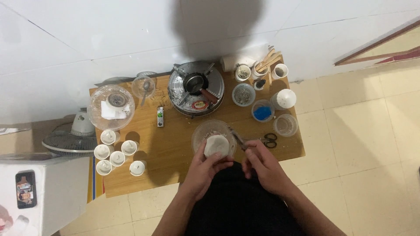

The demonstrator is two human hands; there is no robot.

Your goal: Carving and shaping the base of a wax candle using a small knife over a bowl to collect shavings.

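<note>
A small white cup (pixel 216 146) is gripped by the curled fingers of the left hand (pixel 204 168), above a clear bowl (pixel 202 131). A thin metal tool (pixel 238 140) is pinched in the closed right hand (pixel 261 164), just beside the cup. Scissors (pixel 270 140) lie just beyond the right fingertips.

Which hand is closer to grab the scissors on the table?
The right hand, probably. It hovers just beside the scissors at the table's near edge, pinching a small tool. The left hand is busy holding the white cup over the clear bowl.
</note>
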